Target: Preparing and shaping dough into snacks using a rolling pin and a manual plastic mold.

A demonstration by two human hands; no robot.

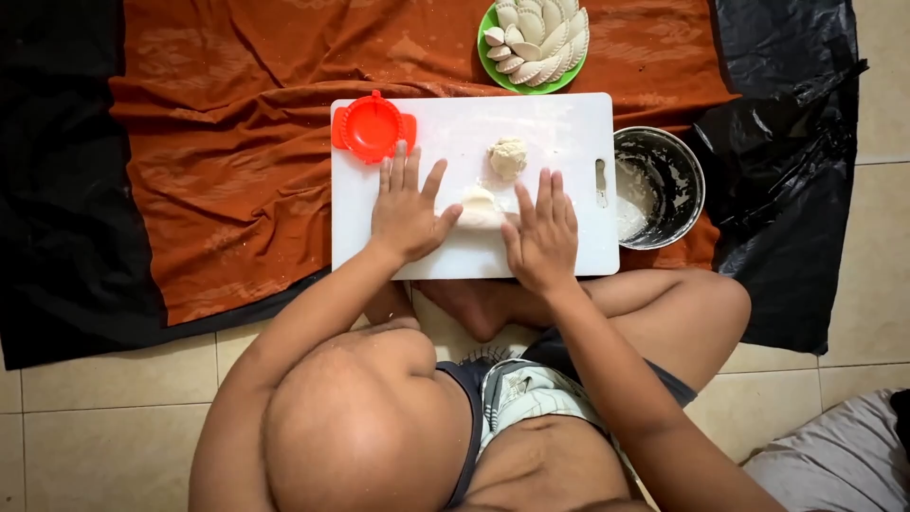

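The left hand (406, 210) lies flat with fingers spread, gripping nothing, and the right hand (542, 232) lies flat the same way; between them, touching both thumbs, sits a flattened piece of dough (479, 207). Just beyond the right fingertips is a rougher dough lump (508, 156), and just beyond the left fingertips a red dumpling press (370, 127).

If the palms push unevenly, the dough may smear or stick to the white cutting board (569, 123), since little loose flour shows under it. The board rests on rumpled orange cloth (227, 152), so hard pressure could rock or slide it toward the metal bowl (678, 180), which touches its edge to the right of the right hand.

Farther ahead stands a green plate (495, 71) of shaped dumplings (538, 36). The cloth lies over black plastic sheeting (787, 190) on a pale tiled floor (114, 417); the person sits cross-legged.
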